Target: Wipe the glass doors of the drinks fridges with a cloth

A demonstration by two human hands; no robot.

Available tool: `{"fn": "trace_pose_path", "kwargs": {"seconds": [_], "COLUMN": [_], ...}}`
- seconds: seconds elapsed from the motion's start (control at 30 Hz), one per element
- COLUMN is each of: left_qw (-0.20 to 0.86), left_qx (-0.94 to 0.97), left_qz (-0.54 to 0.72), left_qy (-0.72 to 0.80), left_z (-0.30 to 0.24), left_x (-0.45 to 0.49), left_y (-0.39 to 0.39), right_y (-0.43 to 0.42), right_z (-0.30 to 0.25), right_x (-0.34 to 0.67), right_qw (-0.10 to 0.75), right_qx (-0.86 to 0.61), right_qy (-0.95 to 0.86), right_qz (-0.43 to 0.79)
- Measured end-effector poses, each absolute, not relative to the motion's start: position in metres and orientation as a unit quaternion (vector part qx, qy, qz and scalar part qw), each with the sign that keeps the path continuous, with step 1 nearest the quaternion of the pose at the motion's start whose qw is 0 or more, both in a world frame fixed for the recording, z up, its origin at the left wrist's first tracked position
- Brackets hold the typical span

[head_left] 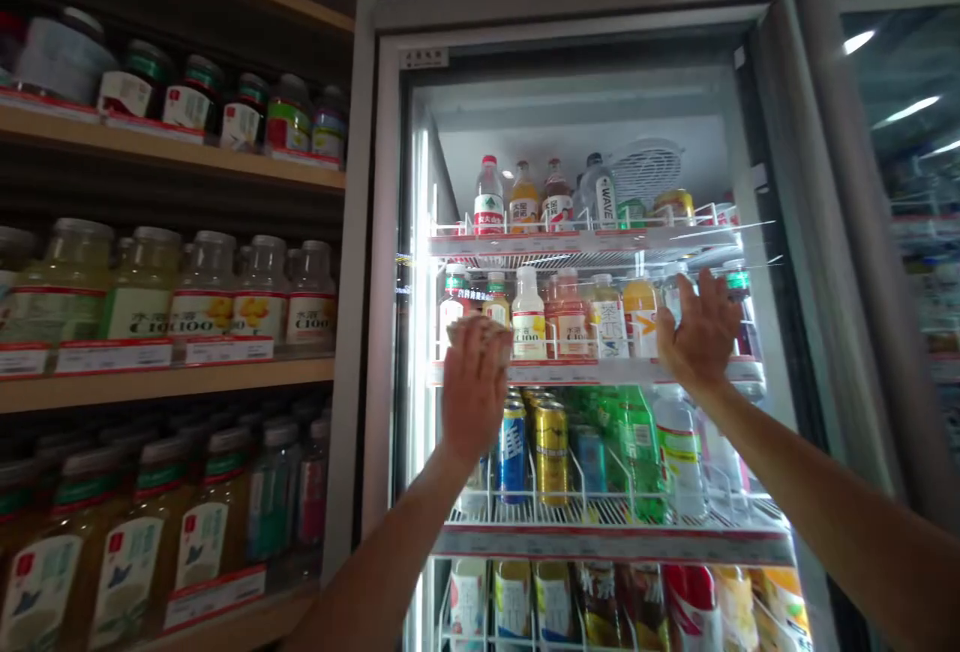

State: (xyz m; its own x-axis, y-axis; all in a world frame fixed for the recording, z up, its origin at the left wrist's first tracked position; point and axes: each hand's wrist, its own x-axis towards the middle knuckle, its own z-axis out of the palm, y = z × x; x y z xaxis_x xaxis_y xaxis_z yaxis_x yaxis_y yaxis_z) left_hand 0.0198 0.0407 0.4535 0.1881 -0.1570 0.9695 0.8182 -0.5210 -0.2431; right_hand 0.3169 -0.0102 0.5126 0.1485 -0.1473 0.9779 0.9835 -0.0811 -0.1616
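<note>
Head view: left hand, fingers together, holds a pale cloth up at the fridge door, right hand spread; cloth probably light, soft, easily bunched, best held flat under the fingers.

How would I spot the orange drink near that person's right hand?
Find the lit fridge to the right of the wooden shelves. Go to its second shelf from the top and look just left of the person's right hand. The bottle there is bright orange, unlike the paler bottle on its left.
</note>
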Motion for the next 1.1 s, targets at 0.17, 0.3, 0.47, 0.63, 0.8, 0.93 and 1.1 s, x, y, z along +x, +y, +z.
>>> {"fn": "trace_pose_path", "kwargs": {"seconds": [0.17,0.3,0.47,0.63,0.8,0.93,1.1], "left_qw": [0.47,0.415,0.481,0.442,0.438,0.531,0.444], "left_qx": [-0.693,-0.611,-0.701,-0.663,-0.671,-0.736,-0.668], "left_qz": [-0.513,-0.623,-0.507,-0.574,-0.574,-0.418,-0.555], "left_qy": [-0.189,-0.257,-0.138,-0.191,-0.167,-0.036,-0.219], "left_z": [0.444,0.471,0.478,0.515,0.497,0.474,0.519], "left_x": [0.048,0.046,0.086,0.086,0.11,0.123,0.086], "left_y": [0.037,0.041,0.035,0.036,0.024,0.021,0.035], "right_y": [-0.009,-0.009,-0.016,-0.017,-0.015,-0.013,-0.014], "right_z": [0.511,0.507,0.499,0.496,0.495,0.495,0.495], "right_x": [0.318,0.318,0.314,0.313,0.313,0.315,0.315], "right_qw": [0.543,0.53,0.413,0.404,0.481,0.509,0.517], "right_qx": [-0.515,-0.509,-0.469,-0.47,-0.48,-0.463,-0.468], "right_qy": [-0.408,-0.412,-0.517,-0.502,-0.444,-0.445,-0.444], "right_qz": [-0.523,-0.539,-0.585,-0.603,-0.584,-0.573,-0.563]}}
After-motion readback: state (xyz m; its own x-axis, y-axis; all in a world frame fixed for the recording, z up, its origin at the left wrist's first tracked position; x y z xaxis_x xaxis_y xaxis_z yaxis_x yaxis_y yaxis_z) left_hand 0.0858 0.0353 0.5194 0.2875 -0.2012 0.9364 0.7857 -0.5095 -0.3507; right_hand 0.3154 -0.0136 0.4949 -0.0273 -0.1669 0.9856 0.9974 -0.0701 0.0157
